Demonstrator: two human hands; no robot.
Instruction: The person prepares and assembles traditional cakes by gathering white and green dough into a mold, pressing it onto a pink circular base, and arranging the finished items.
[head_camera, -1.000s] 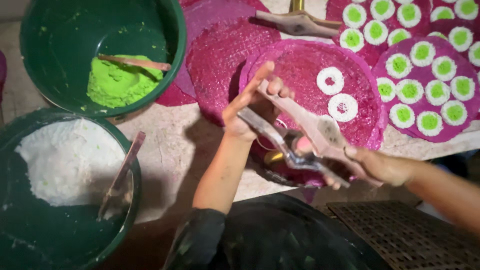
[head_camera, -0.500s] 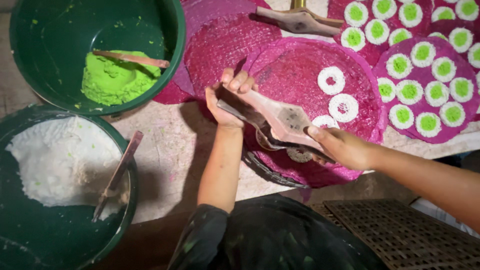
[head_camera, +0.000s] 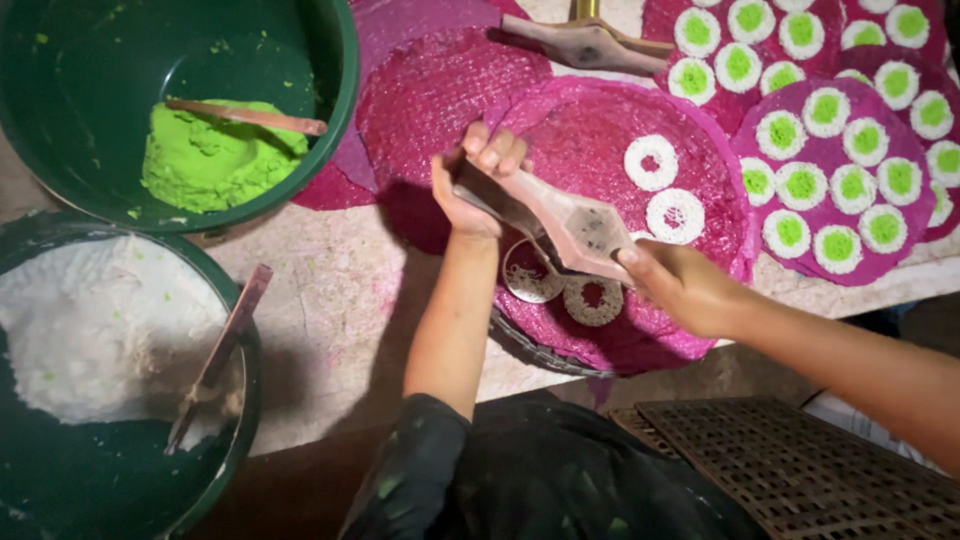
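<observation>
Both hands are clamped on the long brown wooden press mould (head_camera: 560, 222), held over the round magenta woven tray (head_camera: 600, 130). The left hand (head_camera: 470, 185) curls around one end and the right hand (head_camera: 680, 285) grips the other, squeezing a white noodle ring (head_camera: 593, 300) down onto the tray's near edge, I think; it's shadowy under there. Half a second ago the mould sat flatter and that ring wasn't visible. Two white rings (head_camera: 651, 162) lie mid-tray. Left of the tray is a green tub of green dough (head_camera: 215, 155).

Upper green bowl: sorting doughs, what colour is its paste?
Bright green paste, clearest in the head view.
</observation>
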